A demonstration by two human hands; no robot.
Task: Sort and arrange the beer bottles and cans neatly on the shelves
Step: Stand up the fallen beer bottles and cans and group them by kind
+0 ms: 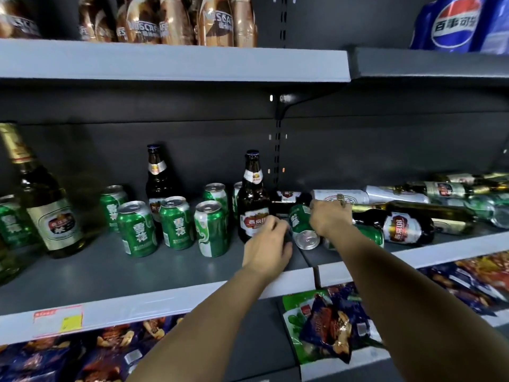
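On the middle shelf [110,274], green beer cans [176,221] and brown bottles [252,197] are stood upright at the left, while more bottles and cans [399,210] are piled on their sides at the right. A tipped green can [301,227] is gripped by the right hand [329,217]. The left hand [268,245] is seen loosely curled beside it, holding nothing; contact cannot be told.

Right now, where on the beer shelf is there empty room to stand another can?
The front strip of the left shelf is bare, between the standing green cans and the front edge, left of the left hand. The right shelf section is crowded: tipped bottles and white cans piled beyond the right hand.
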